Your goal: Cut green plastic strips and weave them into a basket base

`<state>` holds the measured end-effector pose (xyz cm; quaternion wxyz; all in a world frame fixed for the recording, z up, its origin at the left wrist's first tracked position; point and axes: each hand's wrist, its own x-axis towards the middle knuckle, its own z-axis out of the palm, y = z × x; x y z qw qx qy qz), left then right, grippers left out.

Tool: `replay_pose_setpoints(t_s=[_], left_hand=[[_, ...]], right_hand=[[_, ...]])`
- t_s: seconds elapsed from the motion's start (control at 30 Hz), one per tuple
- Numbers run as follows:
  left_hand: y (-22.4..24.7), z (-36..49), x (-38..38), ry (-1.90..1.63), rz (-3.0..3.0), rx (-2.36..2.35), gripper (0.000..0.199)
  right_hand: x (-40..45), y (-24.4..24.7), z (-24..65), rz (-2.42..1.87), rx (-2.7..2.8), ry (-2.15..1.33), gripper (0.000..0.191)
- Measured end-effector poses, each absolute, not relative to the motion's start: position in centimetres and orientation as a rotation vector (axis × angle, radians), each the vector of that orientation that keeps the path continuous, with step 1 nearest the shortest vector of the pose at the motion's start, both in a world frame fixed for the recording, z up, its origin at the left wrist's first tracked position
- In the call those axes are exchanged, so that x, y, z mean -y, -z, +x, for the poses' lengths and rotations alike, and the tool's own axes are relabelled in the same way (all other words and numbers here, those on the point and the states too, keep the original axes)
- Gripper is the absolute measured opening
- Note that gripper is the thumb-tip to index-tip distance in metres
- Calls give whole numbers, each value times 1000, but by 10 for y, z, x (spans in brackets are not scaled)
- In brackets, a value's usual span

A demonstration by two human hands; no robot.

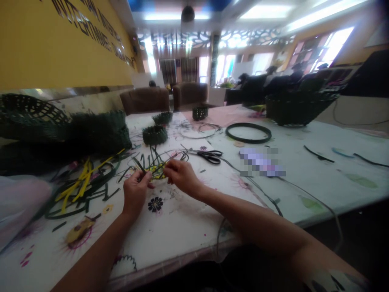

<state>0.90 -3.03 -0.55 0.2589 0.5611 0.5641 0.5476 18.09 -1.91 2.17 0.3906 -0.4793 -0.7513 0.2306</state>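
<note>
A small woven piece of yellow and dark green strips (158,171) is between my hands, with green strip ends standing up from it. My left hand (137,187) pinches its left side, thumb against fingers. At its right side my right hand (180,175) is closed, fingertips pressed together on a strip of the piece. Black-handled scissors (210,156) lie just beyond my right hand. To the left of my left hand is a loose heap of yellow strips (79,184) and dark green strips (91,199).
Small green baskets (154,135) stand at the back, near a green ring (248,133). A large green basket (299,108) is at the back right, dark woven baskets (103,129) at the left. A cable (316,192) crosses the right side. People sit far off.
</note>
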Motion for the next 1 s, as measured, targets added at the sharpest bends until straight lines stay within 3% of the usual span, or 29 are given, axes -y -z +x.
replay_pose_setpoints(t_s=[0.2, 0.6, 0.8, 1.0], left_hand=[[7, 11, 32, -1455, 1560, -1578, 22], [7, 5, 30, -1348, 1577, -1575, 25], [4, 5, 29, -1161, 1668, -1623, 29], [1, 5, 30, -1174, 1673, -1649, 27]], right_hand=[[18, -16, 181, -1202, 1868, -714, 26], [16, -11, 182, -1003, 1957, -830, 20], [17, -12, 183, -936, 2048, -624, 40], [7, -4, 188, -849, 2077, -800, 27]])
